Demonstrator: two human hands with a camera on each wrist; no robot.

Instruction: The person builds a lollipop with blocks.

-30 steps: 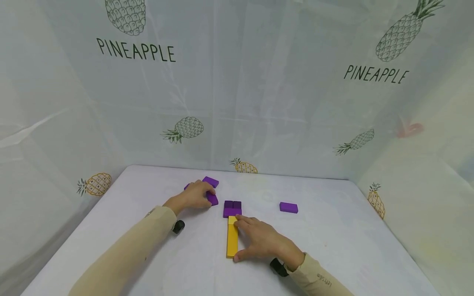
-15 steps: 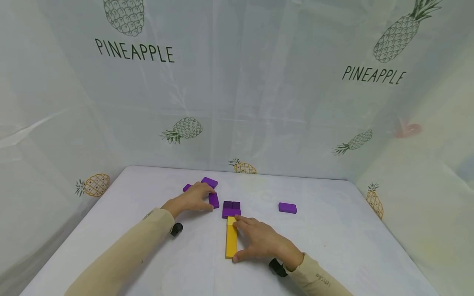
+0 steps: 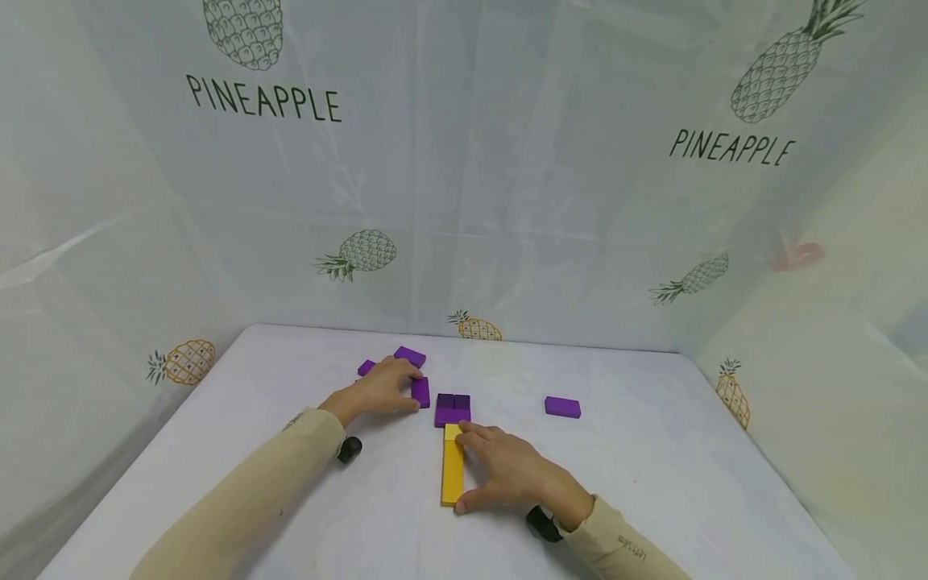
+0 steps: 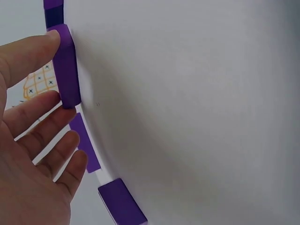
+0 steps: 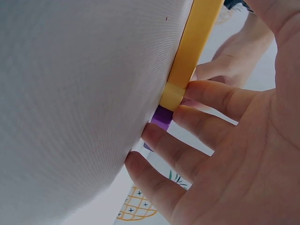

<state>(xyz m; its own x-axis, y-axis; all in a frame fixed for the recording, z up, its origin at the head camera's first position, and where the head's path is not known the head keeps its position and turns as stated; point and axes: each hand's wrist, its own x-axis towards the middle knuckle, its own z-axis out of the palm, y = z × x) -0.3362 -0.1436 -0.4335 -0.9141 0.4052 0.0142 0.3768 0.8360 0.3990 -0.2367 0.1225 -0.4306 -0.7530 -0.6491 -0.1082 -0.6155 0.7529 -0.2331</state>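
My left hand (image 3: 379, 387) pinches a purple block (image 4: 66, 68) lengthwise, thumb on one end and fingertips at the other. Just to its right, at mid-table, stands a purple block piece with two darker squares (image 3: 453, 412). A long yellow block (image 3: 452, 475) runs from it toward me, with a paler yellow square piece (image 5: 172, 95) at its far end. Along that yellow row lies my right hand (image 3: 511, 469). Its fairly straight fingers touch the side near the pale piece, and its thumb rests by the near end.
Behind the left hand lie a purple block (image 3: 410, 357) and another partly hidden purple block (image 3: 366, 367). One more purple block (image 3: 562, 407) sits to the right. A white sheet with pineapple prints (image 3: 464, 201) hangs around the white table (image 3: 652, 451).
The purple block in my left hand has shifted slightly right and turned straighter, toward the middle purple piece. My right hand has stayed beside the yellow row.
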